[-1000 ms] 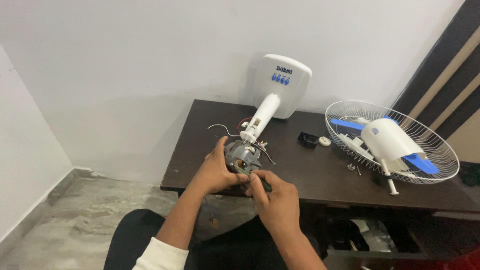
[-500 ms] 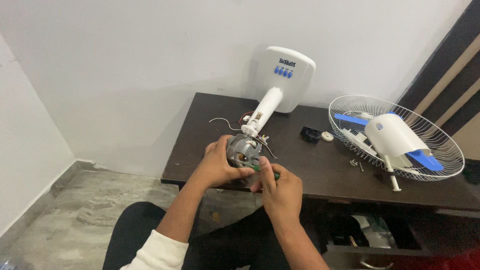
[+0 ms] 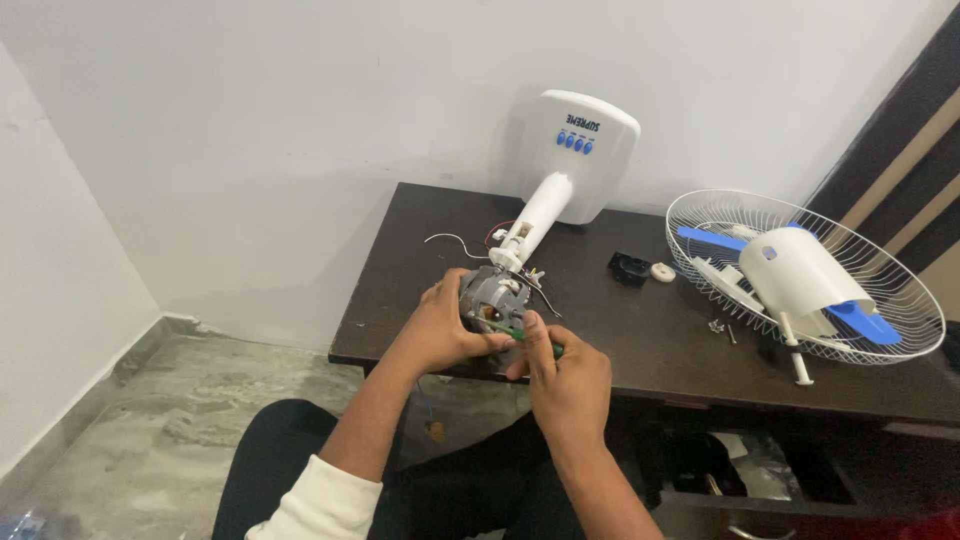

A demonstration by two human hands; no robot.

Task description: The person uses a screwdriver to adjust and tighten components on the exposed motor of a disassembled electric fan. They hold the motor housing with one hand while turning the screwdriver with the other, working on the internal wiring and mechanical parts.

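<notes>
Item: fan motor [image 3: 492, 298] — cupped in your left hand [image 3: 445, 325] at the table's [image 3: 640, 330] front edge. Your right hand [image 3: 565, 375] pinches a green-handled screwdriver [image 3: 528, 340], shaft pointing left into the motor — just beside your left grip, nearer than the fan stand [image 3: 565, 170].

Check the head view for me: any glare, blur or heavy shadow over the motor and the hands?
Head view: even, soft light, no glare; the grey fan motor and both hands, left hand and right hand, look sharp. Only a faint shadow lies on the wall behind the white fan base.
</notes>
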